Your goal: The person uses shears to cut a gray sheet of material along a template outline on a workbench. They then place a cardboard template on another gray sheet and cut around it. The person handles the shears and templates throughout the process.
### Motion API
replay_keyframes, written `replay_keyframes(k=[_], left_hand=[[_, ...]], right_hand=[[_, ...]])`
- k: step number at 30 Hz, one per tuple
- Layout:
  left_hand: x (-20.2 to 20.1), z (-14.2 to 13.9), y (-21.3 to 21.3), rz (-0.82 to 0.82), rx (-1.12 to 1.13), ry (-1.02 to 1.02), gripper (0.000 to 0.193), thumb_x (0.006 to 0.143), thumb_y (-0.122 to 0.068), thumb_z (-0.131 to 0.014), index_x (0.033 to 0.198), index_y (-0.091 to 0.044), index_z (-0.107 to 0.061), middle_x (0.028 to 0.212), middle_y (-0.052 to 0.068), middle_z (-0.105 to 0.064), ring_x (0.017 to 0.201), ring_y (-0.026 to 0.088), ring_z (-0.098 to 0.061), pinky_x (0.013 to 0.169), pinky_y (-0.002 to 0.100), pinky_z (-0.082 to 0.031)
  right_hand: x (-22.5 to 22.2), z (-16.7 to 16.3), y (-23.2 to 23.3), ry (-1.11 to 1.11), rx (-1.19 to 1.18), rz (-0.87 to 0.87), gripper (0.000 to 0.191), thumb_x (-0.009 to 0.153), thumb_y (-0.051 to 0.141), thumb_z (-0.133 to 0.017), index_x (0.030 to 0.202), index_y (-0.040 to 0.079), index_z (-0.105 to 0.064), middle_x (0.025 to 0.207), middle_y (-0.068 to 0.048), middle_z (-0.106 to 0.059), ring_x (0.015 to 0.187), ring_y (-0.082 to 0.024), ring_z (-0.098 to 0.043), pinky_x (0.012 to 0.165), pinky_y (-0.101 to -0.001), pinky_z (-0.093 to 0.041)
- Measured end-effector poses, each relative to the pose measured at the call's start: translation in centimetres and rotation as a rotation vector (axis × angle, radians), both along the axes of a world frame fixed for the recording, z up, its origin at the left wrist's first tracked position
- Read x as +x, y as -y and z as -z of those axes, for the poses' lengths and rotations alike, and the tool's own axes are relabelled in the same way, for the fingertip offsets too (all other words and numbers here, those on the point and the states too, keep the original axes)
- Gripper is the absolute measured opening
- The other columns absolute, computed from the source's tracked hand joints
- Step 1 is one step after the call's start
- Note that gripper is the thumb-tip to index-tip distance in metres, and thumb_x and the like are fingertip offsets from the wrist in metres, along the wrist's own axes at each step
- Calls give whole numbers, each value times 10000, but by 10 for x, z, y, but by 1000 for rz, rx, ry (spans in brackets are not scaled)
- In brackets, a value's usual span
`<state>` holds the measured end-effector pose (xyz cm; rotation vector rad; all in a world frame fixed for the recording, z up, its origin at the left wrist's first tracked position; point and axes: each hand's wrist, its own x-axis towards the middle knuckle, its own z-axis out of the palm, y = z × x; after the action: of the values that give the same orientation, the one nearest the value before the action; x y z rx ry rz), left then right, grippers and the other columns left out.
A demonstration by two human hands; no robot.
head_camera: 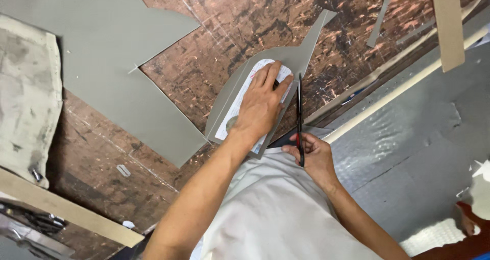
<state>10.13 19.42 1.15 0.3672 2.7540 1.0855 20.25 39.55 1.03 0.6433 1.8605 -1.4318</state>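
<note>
1. Head view: left hand (261,104) flat, fingers spread, pressing white template (240,104) onto grey sheet (301,55) on desk (214,15).
2. Right hand (314,155) clenched on scissors (299,112), blades along sheet's right edge.
3. Sheet looks thin, light, bendy, smooth; prob slides, so hold flat near the cut.
4. Desk: mottled brown, scratched.
</note>
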Motion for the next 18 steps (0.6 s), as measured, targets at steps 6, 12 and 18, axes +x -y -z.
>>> replay_keyframes(k=[6,12,18], left_hand=[[3,-3,-6,-80,33,-1,616,730,-48,-799,1329,-73,-656,1489,192,-456,1399,382,-431,1180,467,-366],[3,0,-8,-127,15,-12,600,737,-31,-774,1320,-76,-639,1475,181,-471,1399,377,-438,1195,469,-360],[7,3,-12,-162,5,3,658,759,-15,-747,1388,-10,-554,1485,174,-468,1416,376,-425,1228,480,-320]], right_hand=[[-10,-1,-17,-14,15,-103,321,779,144,-874,1017,24,-695,663,51,-627,530,-32,-492,481,-210,-380],[-26,-1,-32,-4,50,-220,349,759,165,-909,1010,22,-714,660,27,-610,549,-36,-490,501,-222,-375],[-47,-3,-46,1,4,-280,341,767,162,-893,1015,26,-705,679,61,-629,585,-14,-489,519,-208,-369]])
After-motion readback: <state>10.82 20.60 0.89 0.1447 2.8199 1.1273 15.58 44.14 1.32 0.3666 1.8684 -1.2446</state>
